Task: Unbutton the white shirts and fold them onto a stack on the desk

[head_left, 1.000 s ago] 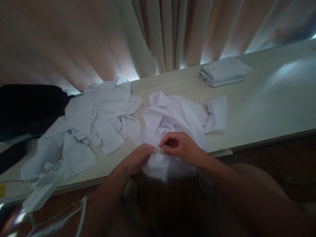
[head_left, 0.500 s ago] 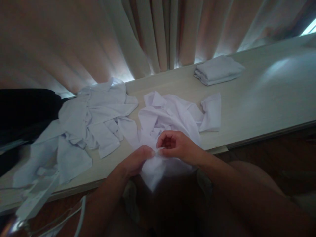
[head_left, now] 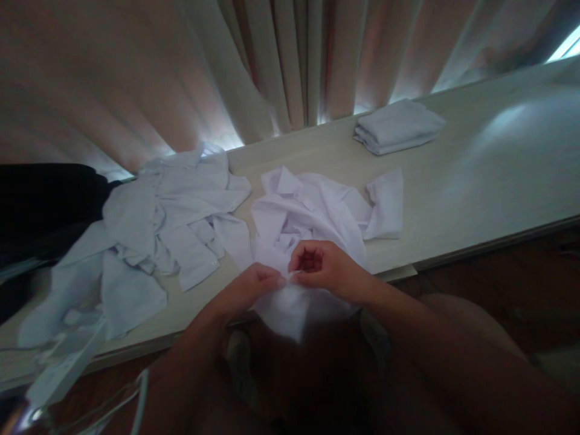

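i cannot tell what the pinched fingertips (head_left: 286,279) grip; shirt hem (head_left: 290,314) fades into shadow near me. dark bundle (head_left: 40,205) cut off at left edge.

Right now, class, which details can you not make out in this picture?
- What the left hand and right hand pinch on the crumpled white shirt: too small, fingers cover it.
- Shirt's hanging hem: lost in shadow.
- Black object: cut by left edge, too dark.

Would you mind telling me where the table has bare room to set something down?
The widest bare stretch of the table lies right of the folded stack. A narrower strip runs between that stack and the crumpled white shirt. The left is crowded by the spread pale shirt.
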A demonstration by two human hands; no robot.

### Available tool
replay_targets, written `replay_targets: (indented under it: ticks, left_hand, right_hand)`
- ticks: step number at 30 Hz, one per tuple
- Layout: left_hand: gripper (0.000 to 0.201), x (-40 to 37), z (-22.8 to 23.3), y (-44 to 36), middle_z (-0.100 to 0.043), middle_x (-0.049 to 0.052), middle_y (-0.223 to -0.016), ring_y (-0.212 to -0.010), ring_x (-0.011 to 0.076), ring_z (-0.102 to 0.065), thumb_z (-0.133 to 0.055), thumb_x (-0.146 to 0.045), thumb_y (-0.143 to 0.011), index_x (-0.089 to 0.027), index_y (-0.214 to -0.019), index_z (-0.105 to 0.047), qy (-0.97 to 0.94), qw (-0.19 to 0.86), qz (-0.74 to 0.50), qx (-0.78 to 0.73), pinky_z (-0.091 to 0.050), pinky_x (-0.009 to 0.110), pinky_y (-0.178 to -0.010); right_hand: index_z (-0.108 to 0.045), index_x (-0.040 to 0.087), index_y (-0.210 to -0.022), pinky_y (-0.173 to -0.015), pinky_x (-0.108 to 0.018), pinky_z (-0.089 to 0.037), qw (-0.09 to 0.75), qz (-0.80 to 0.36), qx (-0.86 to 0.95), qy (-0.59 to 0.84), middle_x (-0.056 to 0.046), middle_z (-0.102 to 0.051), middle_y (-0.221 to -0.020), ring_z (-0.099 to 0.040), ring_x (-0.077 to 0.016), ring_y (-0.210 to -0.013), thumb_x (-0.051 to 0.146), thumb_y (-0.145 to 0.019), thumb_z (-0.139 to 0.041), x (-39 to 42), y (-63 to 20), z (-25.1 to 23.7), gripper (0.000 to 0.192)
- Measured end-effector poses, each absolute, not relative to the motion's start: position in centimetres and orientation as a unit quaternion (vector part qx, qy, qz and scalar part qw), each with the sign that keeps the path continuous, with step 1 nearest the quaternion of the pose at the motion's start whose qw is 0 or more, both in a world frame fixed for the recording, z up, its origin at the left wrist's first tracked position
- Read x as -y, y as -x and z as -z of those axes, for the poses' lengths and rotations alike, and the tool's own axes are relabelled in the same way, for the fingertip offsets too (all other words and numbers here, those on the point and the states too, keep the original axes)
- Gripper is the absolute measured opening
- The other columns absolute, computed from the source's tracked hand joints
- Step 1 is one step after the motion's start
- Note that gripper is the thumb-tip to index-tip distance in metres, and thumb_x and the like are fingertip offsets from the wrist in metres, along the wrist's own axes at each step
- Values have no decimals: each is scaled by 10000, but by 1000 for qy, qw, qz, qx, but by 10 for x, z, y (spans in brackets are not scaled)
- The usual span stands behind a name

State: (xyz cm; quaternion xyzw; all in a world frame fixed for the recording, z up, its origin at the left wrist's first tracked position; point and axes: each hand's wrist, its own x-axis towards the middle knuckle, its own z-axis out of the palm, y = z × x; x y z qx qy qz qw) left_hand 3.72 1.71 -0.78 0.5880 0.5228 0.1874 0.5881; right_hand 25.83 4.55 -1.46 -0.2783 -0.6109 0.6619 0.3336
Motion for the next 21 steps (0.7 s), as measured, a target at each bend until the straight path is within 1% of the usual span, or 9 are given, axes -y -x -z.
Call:
replay_targets:
  ticks: [2, 5, 9, 11, 16, 19, 21]
  left_hand:
    - [436, -17, 3, -37, -507, -14, -581, -564, 119, -444, -611, -524, -816, -153, -588, -575, -600, 563, -202, -531, -361, 226, -515]
    - [406, -14, -3, -34, -568, -3, -643, -620, 140, -506, -591, -506, -855, -161, -641, -595, -618, 510, -225, -554, -411, 232, -554]
    - [391, -11, -9, -24, -619, 6, -724, -697, 165, -567, -517, -509, -911, -177, -732, -624, -632, 442, -261, -581, -465, 253, -625]
    - [395, -10, -11, -17, -619, 4, -741, -725, 172, -578, -485, -511, -928, -186, -744, -615, -641, 419, -262, -588, -477, 262, -658]
    - [378, -3, -14, -2, -581, -15, -721, -697, 166, -555, -427, -495, -956, -210, -731, -534, -682, 343, -217, -608, -456, 268, -647]
    - [364, -3, -13, 8, -608, -3, -764, -746, 186, -570, -385, -488, -969, -224, -763, -526, -728, 287, -165, -601, -457, 288, -695]
    - [350, -10, -12, 22, -619, 8, -799, -791, 198, -579, -350, -478, -976, -230, -811, -533, -740, 244, -148, -609, -460, 299, -731]
  right_hand:
    - [-622, 192, -844, -667, -260, -458, 354, -662, 597, 284, 3, -630, -800, -573, -137, -732, 283, -763, -771, -49, -258, 14, 193]
    - [-622, 191, -845, -684, -269, -465, 371, -642, 598, 305, 2, -630, -810, -580, -142, -746, 307, -780, -759, -53, -258, 11, 191]
    - [-655, 186, -855, -761, -296, -462, 340, -580, 660, 335, -9, -652, -846, -590, -160, -800, 341, -811, -740, -54, -256, 8, 182]
    - [-661, 184, -846, -784, -298, -450, 319, -556, 691, 334, -8, -653, -854, -588, -162, -820, 338, -825, -729, -53, -254, 7, 171]
    - [-610, 182, -821, -645, -257, -400, 307, -556, 692, 342, 24, -582, -749, -528, -125, -692, 280, -916, -598, -49, -245, 10, 138]
    - [-607, 189, -841, -656, -257, -398, 319, -525, 706, 353, 22, -586, -770, -528, -126, -709, 268, -928, -580, -47, -239, 12, 120]
    - [-611, 198, -887, -712, -267, -427, 323, -502, 721, 352, 10, -620, -829, -558, -139, -766, 276, -925, -588, -48, -237, 13, 89]
